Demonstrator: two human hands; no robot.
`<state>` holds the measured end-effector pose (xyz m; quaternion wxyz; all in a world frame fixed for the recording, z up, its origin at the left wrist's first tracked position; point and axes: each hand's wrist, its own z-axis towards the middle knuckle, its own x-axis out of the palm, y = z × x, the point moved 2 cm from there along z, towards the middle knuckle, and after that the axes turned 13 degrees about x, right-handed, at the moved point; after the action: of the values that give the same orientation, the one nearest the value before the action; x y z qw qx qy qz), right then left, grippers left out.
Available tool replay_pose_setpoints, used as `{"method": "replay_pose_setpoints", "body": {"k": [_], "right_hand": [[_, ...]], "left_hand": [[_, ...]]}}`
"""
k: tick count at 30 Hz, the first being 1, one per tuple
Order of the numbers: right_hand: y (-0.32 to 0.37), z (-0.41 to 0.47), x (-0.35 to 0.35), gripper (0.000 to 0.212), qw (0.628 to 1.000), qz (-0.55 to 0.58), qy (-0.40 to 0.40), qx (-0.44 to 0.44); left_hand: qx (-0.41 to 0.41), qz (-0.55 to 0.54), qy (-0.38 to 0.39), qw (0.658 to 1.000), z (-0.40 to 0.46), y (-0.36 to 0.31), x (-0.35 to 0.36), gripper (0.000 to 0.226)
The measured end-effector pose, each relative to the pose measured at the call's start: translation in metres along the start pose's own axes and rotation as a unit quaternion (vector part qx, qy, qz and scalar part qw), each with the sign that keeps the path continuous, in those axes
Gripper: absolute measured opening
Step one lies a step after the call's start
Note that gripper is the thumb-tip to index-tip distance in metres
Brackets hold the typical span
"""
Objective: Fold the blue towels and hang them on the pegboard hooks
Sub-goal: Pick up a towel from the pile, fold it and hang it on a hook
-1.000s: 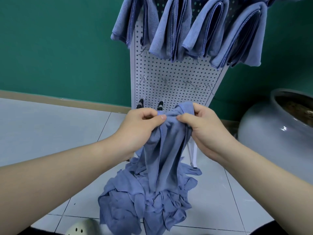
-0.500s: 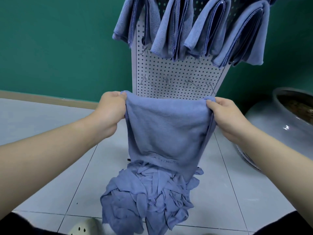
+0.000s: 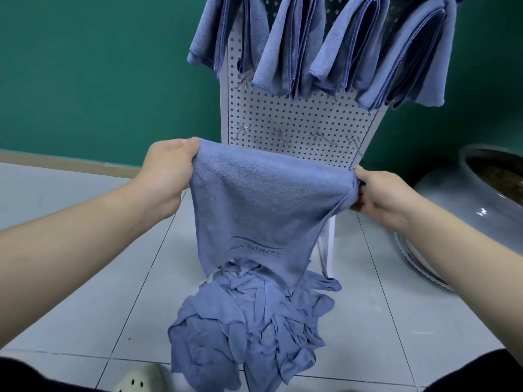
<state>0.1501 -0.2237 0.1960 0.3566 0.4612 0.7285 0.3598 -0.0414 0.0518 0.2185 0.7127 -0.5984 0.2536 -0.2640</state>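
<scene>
Both hands grip one blue towel [image 3: 263,210] by its top corners: the left hand [image 3: 167,168] has fingers curled round the left corner, and the right hand [image 3: 379,193] pinches the bunched right corner. Held so, the towel is stretched flat between them and hangs in the air in front of the pegboard [image 3: 294,123], its lower edge just above the pile of loose towels [image 3: 249,329] on the floor.

Step in hand, as judged: the towel is spread and squared, ready for the first fold. The next move calls for bringing the two corners together so the edges meet evenly, then repeating until the strip is narrow enough for a hook.

Four folded towels [image 3: 319,46] already hang across the top row of the board. Below them a row of bare hooks [image 3: 280,132] is visible, just behind the top edge of the held towel.

Obstructions: the pile lies directly under the work and could catch the hanging edge. A large grey pot [image 3: 467,199] stands near the right forearm. A light perforated shoe [image 3: 141,380] shows at the bottom edge.
</scene>
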Motion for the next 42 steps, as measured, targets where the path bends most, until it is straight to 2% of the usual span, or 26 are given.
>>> {"method": "replay_pose_setpoints", "body": {"k": [4,9,11,16,18,20,22,25,31,33,36,40,42], "right_hand": [[-0.005,-0.003,0.005,0.035,0.998,0.012,0.044,0.04],[-0.008,0.004,0.001,0.034,0.998,-0.042,-0.033,0.017],[-0.008,0.007,-0.001,0.033,0.999,-0.032,-0.025,0.009],[-0.004,0.008,0.006,0.035,0.987,0.121,0.103,0.025],[0.0,0.004,0.007,0.028,0.977,0.125,0.169,0.029],[0.002,0.004,0.008,0.019,0.974,0.085,0.209,-0.004],[0.002,0.006,0.007,0.023,0.979,0.04,0.19,-0.053],[0.004,0.011,0.0,0.024,0.989,-0.015,0.116,-0.096],[0.012,0.01,-0.012,0.026,0.994,-0.024,0.043,-0.101],[0.015,0.008,-0.013,0.03,0.993,-0.014,0.036,-0.111],[0.018,0.003,-0.015,0.026,0.991,-0.005,0.042,-0.126],[0.021,0.0,-0.018,0.039,0.989,0.004,0.026,-0.144],[0.023,-0.002,-0.018,0.038,0.989,0.027,0.033,-0.143]], "left_hand": [[0.005,-0.004,-0.012,1.0,0.003,0.001,-0.003,0.032],[0.019,-0.002,-0.018,1.0,0.005,0.003,-0.008,0.03],[0.027,0.001,-0.013,1.0,0.006,0.001,-0.011,0.032],[0.006,-0.014,0.018,1.0,0.004,0.001,-0.013,0.029],[-0.003,-0.03,0.032,0.999,0.003,0.003,-0.012,0.028],[-0.006,-0.055,0.046,0.997,0.002,0.004,-0.01,0.026],[-0.003,-0.07,0.069,0.995,0.002,0.004,-0.009,0.023],[-0.001,-0.069,0.083,0.994,0.003,0.003,-0.012,0.019],[0.03,0.019,0.009,0.999,0.005,0.005,-0.021,0.017],[0.049,0.04,-0.014,0.998,0.005,0.006,-0.02,0.022],[0.058,0.061,-0.034,0.996,0.007,0.006,-0.023,0.028],[0.051,-0.01,-0.018,0.998,0.01,0.004,-0.022,0.028],[0.049,-0.048,-0.008,0.998,0.009,0.003,-0.019,0.024]]}}
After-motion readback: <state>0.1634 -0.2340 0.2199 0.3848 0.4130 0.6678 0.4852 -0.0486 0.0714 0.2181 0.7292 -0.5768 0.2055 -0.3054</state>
